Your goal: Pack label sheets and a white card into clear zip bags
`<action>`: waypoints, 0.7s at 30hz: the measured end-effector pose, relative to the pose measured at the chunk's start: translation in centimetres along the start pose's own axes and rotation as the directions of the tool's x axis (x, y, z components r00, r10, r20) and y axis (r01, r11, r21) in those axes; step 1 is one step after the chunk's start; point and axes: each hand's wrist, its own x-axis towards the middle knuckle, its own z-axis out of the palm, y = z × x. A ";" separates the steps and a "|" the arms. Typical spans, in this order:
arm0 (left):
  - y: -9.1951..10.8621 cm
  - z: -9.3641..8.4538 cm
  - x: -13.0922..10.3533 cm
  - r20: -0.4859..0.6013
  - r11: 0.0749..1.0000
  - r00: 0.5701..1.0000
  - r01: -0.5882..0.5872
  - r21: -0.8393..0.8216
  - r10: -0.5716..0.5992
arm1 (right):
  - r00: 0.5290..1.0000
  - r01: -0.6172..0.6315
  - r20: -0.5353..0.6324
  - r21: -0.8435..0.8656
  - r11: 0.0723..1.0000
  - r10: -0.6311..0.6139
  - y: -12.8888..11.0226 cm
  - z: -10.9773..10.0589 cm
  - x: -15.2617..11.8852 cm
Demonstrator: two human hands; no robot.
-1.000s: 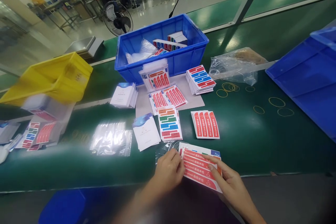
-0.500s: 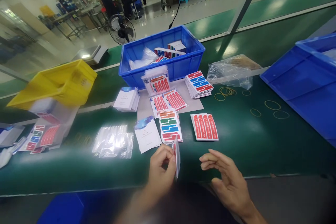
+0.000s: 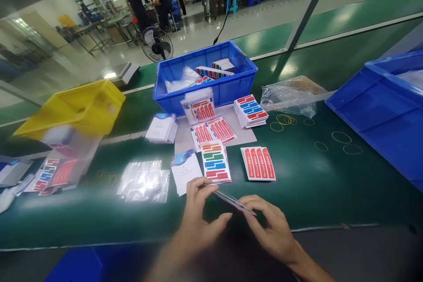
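Note:
A thin clear packet (image 3: 233, 202), seen nearly edge-on, is held above the front edge of the green table. My right hand (image 3: 269, 229) pinches its right end. At its left end my left hand (image 3: 201, 216) touches it with the fingertips, thumb spread away from it. Just beyond lie a stack of coloured sticker sheets (image 3: 215, 162) and white-blue leaflets (image 3: 187, 174). Red label sheets (image 3: 259, 164) lie to the right, clear zip bags (image 3: 143, 181) to the left. Filled packets (image 3: 214, 130) rest behind on grey card.
A blue bin (image 3: 205, 81) stands at the back, another blue bin (image 3: 383, 105) at the right, a yellow bin (image 3: 76, 105) at the left. Rubber bands (image 3: 286, 120) and a plastic bag (image 3: 291, 97) lie right of centre. People (image 3: 135, 0) work in the background.
The packet has turned from upright to slanting sideways. My right hand has moved left and gripped its right end; my left thumb has come away from it. The view has shifted slightly.

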 end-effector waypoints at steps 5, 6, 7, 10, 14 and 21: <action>-1.1 -0.3 0.8 0.184 0.995 0.980 -0.061 -0.083 0.075 | 0.999 -0.036 0.007 0.104 0.994 0.036 0.3 -1.2 -0.1; -1.0 -0.2 1.0 0.195 0.994 0.978 -0.055 -0.094 0.073 | 0.999 -0.035 0.011 0.106 0.994 0.034 0.4 -1.3 -0.1; -1.0 -0.1 1.1 0.212 0.993 0.975 -0.046 -0.106 0.067 | 0.999 -0.035 0.014 0.110 0.993 0.034 0.4 -1.3 -0.1; -0.8 0.1 1.3 0.255 0.990 0.965 -0.020 -0.143 0.056 | 0.999 -0.029 0.027 0.122 0.992 0.026 0.4 -1.4 0.0; -0.4 0.0 1.3 0.277 0.981 0.959 -0.003 -0.193 0.058 | 0.999 0.009 0.042 0.084 0.996 -0.012 0.3 -1.6 0.3; 0.2 -0.4 1.4 0.306 0.970 0.952 0.080 -0.229 -0.006 | 0.994 -0.040 0.104 0.072 0.997 0.032 0.1 -1.7 0.9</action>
